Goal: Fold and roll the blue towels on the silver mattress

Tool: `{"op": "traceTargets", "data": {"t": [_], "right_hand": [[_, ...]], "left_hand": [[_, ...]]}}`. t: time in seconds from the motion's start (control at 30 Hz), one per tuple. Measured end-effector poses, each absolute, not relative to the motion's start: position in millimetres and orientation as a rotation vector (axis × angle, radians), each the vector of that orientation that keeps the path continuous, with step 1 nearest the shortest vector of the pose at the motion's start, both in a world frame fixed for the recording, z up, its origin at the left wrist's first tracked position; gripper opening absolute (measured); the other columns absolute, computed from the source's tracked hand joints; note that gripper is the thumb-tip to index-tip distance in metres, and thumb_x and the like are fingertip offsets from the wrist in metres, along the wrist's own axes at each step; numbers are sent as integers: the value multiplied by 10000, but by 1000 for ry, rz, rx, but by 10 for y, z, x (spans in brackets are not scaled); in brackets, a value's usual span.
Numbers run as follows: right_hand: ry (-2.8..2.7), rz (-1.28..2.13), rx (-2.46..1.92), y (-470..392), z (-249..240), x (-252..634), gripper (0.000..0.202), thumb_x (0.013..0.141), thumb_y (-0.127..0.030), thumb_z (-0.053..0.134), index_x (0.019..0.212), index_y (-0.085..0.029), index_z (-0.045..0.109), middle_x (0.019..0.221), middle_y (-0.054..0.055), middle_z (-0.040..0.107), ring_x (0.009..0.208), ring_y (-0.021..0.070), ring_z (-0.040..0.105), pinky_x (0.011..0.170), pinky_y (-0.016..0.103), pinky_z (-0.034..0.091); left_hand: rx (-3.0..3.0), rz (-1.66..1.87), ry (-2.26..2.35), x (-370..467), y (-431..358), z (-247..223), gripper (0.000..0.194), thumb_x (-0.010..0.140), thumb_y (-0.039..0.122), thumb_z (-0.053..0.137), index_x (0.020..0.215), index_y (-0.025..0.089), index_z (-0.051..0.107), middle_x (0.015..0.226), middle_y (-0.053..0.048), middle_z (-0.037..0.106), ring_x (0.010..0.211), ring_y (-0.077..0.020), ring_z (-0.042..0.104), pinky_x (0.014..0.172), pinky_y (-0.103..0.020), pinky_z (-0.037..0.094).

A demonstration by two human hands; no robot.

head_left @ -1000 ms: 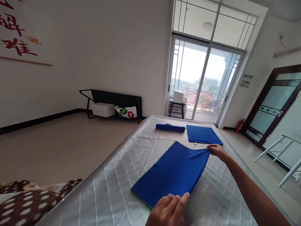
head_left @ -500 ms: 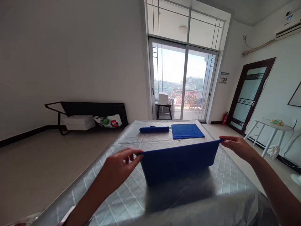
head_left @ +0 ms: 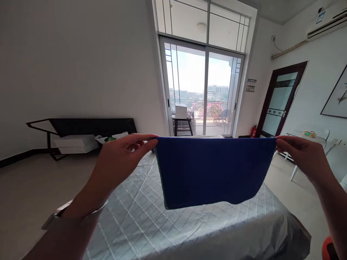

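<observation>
A dark blue cloth (head_left: 214, 171) hangs stretched flat between my two hands, above a surface with a silver quilted cover (head_left: 168, 224). My left hand (head_left: 126, 153) pinches its upper left corner between thumb and fingers. At the upper right corner, my right hand (head_left: 302, 150) grips the cloth the same way. The lower edge hangs free, slightly wavy at the right. Behind the cloth, most of the far part of the cover is hidden; only a small bit of another blue item shows beside my left fingertips.
A black bench-like frame (head_left: 92, 126) with white boxes (head_left: 77, 142) stands by the left wall. Sliding glass doors (head_left: 189, 86) are ahead. At the right are a white table (head_left: 309, 135), a fire extinguisher (head_left: 253, 131) and a red object (head_left: 327, 249) low down.
Both hands have raised the blue cloth, and its lower edge now hangs above the cover. It now blocks the two blue items farther back almost entirely. The view has shifted a little.
</observation>
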State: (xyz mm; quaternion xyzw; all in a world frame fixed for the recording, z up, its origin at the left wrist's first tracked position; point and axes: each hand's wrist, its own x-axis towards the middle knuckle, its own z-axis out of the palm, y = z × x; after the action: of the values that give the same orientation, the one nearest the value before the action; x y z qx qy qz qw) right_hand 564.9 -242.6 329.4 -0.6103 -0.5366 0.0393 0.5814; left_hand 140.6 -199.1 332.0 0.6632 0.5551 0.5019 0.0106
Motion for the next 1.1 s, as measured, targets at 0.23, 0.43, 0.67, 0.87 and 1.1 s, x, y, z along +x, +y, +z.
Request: {"op": "traceTargets", "data": {"t": [0.23, 0.43, 0.67, 0.87, 1.1], "right_hand": [[-1340, 217, -1456, -2229, 3073, 5860, 424, 594, -565, 827, 906, -283, 775, 804, 23, 766, 767, 219, 714, 781, 402, 600], [-1325, 368, -1412, -1439, 2743, 5997, 412, 678, -543, 799, 926, -214, 780, 771, 38, 770, 760, 224, 738, 806, 378, 607], [-1127, 475, -1255, 430, 2956, 5949, 324, 623, -341, 876, 840, -153, 728, 668, 9, 725, 746, 192, 724, 822, 352, 600], [-868, 495, -1153, 1526, 3115, 5791, 142, 833, -279, 686, 887, -148, 689, 682, -1, 690, 739, 120, 689, 833, 264, 591], [-718, 661, -1277, 1594, 1916, 5866, 112, 727, -173, 769, 784, -159, 673, 653, -12, 684, 633, 122, 683, 715, 253, 626]], "left_hand": [[1921, 1365, 1444, 1500, -1572, 3125, 548, 672, 646, 644, 876, 149, 752, 720, 1, 713, 660, -140, 557, 604, -252, 415], [1661, 1209, 1312, 1536, -705, 2802, 425, 566, 539, 771, 795, 183, 748, 415, 63, 539, 422, -109, 474, 450, -240, 367], [1436, 1375, 1147, 1921, 766, 3020, 286, 624, 314, 787, 823, 139, 678, 655, -53, 741, 647, -193, 717, 594, -272, 541], [1291, 1713, 1003, 2122, 1583, 3031, 134, 697, 185, 695, 816, 140, 651, 696, -19, 726, 766, -177, 738, 857, -351, 572], [1126, 1444, 1190, 2137, 1606, 1717, 243, 715, 398, 682, 796, 169, 673, 700, -18, 742, 754, -193, 737, 698, -279, 556]]}}
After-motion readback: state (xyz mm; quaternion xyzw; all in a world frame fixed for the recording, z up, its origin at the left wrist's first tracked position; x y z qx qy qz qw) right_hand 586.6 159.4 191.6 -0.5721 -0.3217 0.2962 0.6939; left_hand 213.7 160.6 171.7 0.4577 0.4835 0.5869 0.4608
